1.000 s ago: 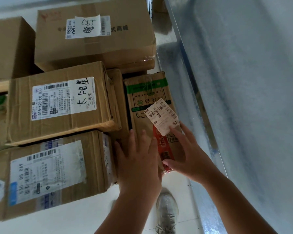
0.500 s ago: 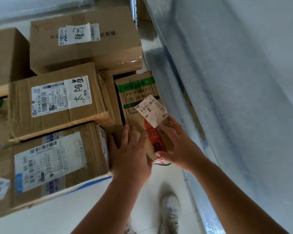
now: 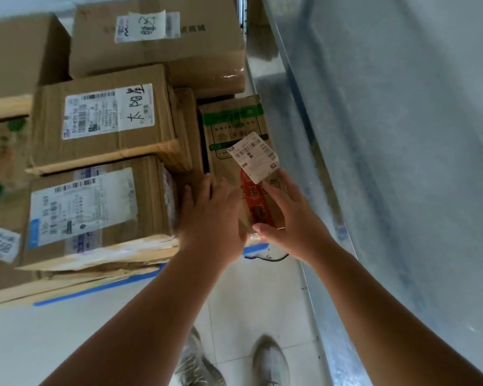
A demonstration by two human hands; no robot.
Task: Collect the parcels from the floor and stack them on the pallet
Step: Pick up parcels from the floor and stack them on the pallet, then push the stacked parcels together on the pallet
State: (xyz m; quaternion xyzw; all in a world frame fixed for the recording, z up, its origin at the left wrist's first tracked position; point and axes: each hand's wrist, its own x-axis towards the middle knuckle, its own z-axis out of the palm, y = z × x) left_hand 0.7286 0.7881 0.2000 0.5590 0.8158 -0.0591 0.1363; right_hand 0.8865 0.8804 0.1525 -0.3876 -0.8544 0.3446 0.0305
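A narrow cardboard parcel point(image 3: 232, 126) with green print, red tape and a white barcode label point(image 3: 255, 156) lies at the right end of the stacked boxes, on the blue-edged pallet point(image 3: 95, 291). My left hand point(image 3: 212, 215) lies on its near left part, fingers reaching into the gap beside the neighbouring box. My right hand point(image 3: 293, 218) grips its near right corner, thumb at the near end and fingers on top over the red tape. Both hands hide the parcel's near end.
Large labelled cardboard boxes point(image 3: 106, 118) point(image 3: 89, 210) point(image 3: 156, 37) fill the pallet to the left and behind. A grey metal panel point(image 3: 374, 135) runs close along the right. A black cable point(image 3: 273, 259) lies on the white tiled floor by the pallet corner. My shoes point(image 3: 271, 360) stand below.
Both hands stay on the green-printed parcel while my arms stretch out further. The view has drawn back, and the pallet's blue edge and both shoes have come into sight.
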